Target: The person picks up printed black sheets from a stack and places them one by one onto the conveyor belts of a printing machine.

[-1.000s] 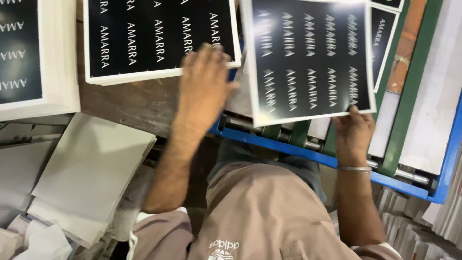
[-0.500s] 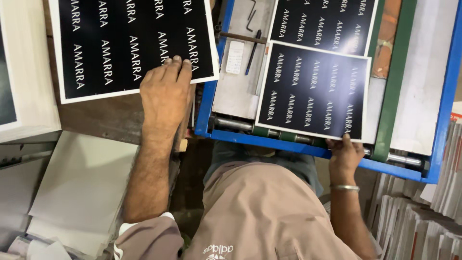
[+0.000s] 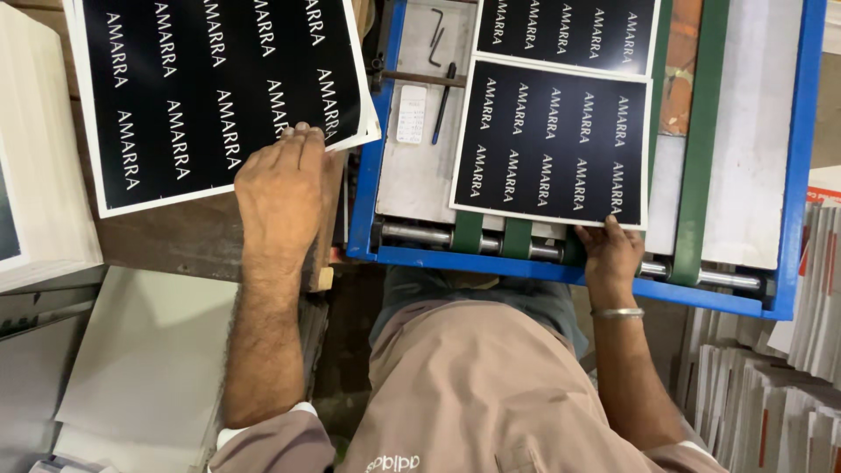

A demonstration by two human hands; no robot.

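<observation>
My left hand [image 3: 279,188] rests palm down on the near edge of a stack of black printed sheets with white borders [image 3: 210,88], fingertips curled at the top sheet's corner. My right hand [image 3: 611,254] pinches the near edge of a single black printed sheet [image 3: 552,140] that lies flat on the blue machine's feed table. A second black sheet [image 3: 569,31] lies further in on the same table, partly under the first.
The blue-framed machine [image 3: 578,271] has metal rollers [image 3: 420,235] and green belts [image 3: 701,149] along its near side. A hex key and a pen [image 3: 442,88] lie on its grey plate. White paper stacks [image 3: 39,193] stand left, grey boards [image 3: 149,368] lower left, sheet bundles [image 3: 788,377] right.
The single sheet has gone from held up over the machine to lying flat on its feed table. My left hand slid back along the stack's near edge; the view shifted.
</observation>
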